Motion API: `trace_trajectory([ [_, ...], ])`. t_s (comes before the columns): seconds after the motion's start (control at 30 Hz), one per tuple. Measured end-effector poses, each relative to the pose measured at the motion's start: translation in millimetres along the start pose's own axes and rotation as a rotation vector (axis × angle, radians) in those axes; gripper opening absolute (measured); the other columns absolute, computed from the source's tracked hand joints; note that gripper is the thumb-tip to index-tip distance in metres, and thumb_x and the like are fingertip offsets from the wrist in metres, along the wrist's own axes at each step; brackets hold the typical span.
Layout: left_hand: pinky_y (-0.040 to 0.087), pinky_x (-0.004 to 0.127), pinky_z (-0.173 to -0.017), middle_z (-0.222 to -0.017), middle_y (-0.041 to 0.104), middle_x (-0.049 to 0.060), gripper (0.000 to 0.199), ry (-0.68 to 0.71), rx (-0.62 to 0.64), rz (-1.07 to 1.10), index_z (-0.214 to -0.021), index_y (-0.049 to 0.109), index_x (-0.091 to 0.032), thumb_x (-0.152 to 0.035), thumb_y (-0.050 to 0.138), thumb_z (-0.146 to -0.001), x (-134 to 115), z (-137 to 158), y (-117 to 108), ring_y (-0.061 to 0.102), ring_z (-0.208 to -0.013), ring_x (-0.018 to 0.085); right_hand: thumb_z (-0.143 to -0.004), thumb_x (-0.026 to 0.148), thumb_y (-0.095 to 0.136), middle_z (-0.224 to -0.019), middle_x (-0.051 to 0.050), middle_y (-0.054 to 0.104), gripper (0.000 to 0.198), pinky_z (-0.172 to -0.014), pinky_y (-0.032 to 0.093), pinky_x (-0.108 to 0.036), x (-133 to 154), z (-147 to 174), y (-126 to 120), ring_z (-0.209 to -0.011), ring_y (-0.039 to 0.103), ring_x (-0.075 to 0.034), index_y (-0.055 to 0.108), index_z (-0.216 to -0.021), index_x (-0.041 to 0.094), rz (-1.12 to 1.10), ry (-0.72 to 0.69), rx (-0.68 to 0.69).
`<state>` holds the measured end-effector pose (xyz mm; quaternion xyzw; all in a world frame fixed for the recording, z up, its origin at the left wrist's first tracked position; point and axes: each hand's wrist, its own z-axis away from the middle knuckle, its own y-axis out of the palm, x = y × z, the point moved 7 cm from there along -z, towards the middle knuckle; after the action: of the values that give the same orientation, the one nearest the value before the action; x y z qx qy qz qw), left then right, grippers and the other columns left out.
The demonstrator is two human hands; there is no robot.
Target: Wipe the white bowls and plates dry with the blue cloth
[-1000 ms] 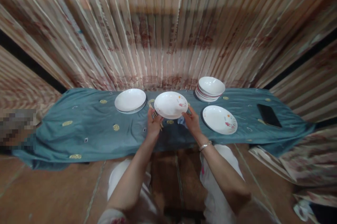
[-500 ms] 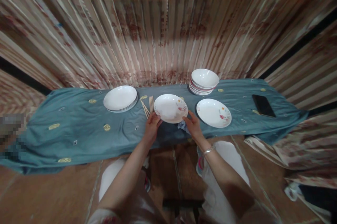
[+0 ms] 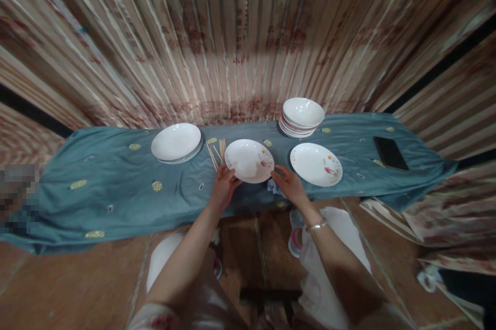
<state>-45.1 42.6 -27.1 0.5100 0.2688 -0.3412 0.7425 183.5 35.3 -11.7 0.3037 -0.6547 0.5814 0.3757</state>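
A white plate [image 3: 248,161] with a small flower print on its right side is held, slightly tilted, over the near middle of the cloth. My left hand [image 3: 225,185] grips its lower left rim, thumb on top. At the right rim, the thumb and fingertips of my right hand [image 3: 290,185] meet the plate's edge. Several thin wooden chopsticks [image 3: 215,153] lie just left of the plate, partly behind it and my left hand. A crumpled bluish cloth [image 3: 274,187] shows beside my right hand. Another flowered white plate [image 3: 315,163] rests to the right.
Stacked white plates [image 3: 176,142] stand on the left of the teal tablecloth [image 3: 132,180]. A stack of white bowls [image 3: 303,113] is at the back right, and a black phone [image 3: 390,153] lies near the right end. A patterned curtain [image 3: 248,51] hangs right behind the table.
My right hand has shifted slightly right, with its fingers straighter at the plate's rim. The held plate has moved very little, and the view has shifted slightly.
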Motion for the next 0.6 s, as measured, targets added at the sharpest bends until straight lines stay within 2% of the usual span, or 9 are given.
trace_trajectory([
  [0.1, 0.058, 0.037, -0.075, -0.088, 0.070, -0.003, 0.047, 0.026, 0.013, -0.037, -0.099, 0.054, -0.023, -0.021, 0.081, -0.060, -6.7, 3.9, 0.2, 0.067, -0.076, 0.015, -0.090, 0.049, 0.050, -0.093, -0.011, 0.076, 0.048, -0.072, 0.054, -0.035, 25.3, -3.9, -22.5, -0.084, 0.071, -0.025, 0.063, -0.123, 0.016, 0.078, -0.113, -0.091],
  [0.17, 0.058, 0.034, -0.073, -0.089, 0.069, -0.002, 0.048, 0.049, 0.019, -0.071, -0.100, 0.055, -0.023, -0.023, 0.081, -0.060, -9.2, 5.8, 1.1, 0.065, -0.076, 0.014, -0.094, 0.049, 0.045, -0.093, -0.012, 0.076, 0.050, -0.074, 0.055, -0.035, 44.5, -13.0, -24.2, -0.082, 0.071, -0.025, 0.059, -0.128, 0.015, 0.134, -0.188, -0.100],
  [0.3, 0.058, 0.034, -0.074, -0.089, 0.067, -0.001, 0.049, 0.112, 0.022, -0.138, -0.103, 0.057, -0.022, -0.028, 0.081, -0.061, -11.4, 5.7, 2.3, 0.065, -0.083, 0.016, -0.098, 0.038, 0.040, -0.112, -0.019, 0.072, 0.050, -0.091, 0.053, -0.044, 69.8, -35.3, 8.7, -0.103, 0.069, -0.028, 0.049, -0.138, 0.009, 0.264, -0.399, 0.040],
  [0.37, 0.058, 0.034, -0.074, -0.092, 0.067, 0.000, 0.050, 0.133, 0.024, -0.168, -0.106, 0.057, -0.022, -0.031, 0.080, -0.062, -11.6, 4.3, 2.6, 0.065, -0.087, 0.017, -0.096, 0.033, 0.044, -0.128, -0.025, 0.063, 0.051, -0.102, 0.047, -0.050, 69.8, -40.2, 28.3, -0.120, 0.061, -0.032, 0.048, -0.138, 0.005, 0.325, -0.492, 0.113],
  [0.43, 0.058, 0.032, -0.071, -0.095, 0.068, 0.002, 0.052, 0.141, 0.026, -0.194, -0.109, 0.058, -0.023, -0.033, 0.079, -0.063, -11.5, 2.7, 2.8, 0.065, -0.089, 0.019, -0.096, 0.030, 0.044, -0.138, -0.024, 0.056, 0.049, -0.109, 0.042, -0.051, 64.8, -40.3, 38.3, -0.131, 0.052, -0.030, 0.048, -0.140, 0.008, 0.341, -0.551, 0.137],
  [0.5, 0.058, 0.031, -0.069, -0.099, 0.068, 0.003, 0.053, 0.149, 0.024, -0.211, -0.111, 0.058, -0.022, -0.035, 0.079, -0.064, -12.4, 1.3, 3.2, 0.065, -0.090, 0.019, -0.097, 0.029, 0.042, -0.144, -0.020, 0.051, 0.046, -0.112, 0.039, -0.053, 60.5, -37.7, 36.1, -0.136, 0.046, -0.029, 0.049, -0.140, 0.013, 0.354, -0.583, 0.090],
  [0.6, 0.059, 0.031, -0.067, -0.101, 0.068, 0.004, 0.055, 0.164, 0.007, -0.230, -0.114, 0.059, -0.022, -0.036, 0.079, -0.066, -15.0, -0.5, 3.9, 0.065, -0.090, 0.020, -0.098, 0.026, 0.040, -0.141, -0.017, 0.055, 0.041, -0.111, 0.041, -0.049, 59.8, -33.0, 27.3, -0.132, 0.050, -0.027, 0.055, -0.135, 0.015, 0.376, -0.617, 0.064],
])
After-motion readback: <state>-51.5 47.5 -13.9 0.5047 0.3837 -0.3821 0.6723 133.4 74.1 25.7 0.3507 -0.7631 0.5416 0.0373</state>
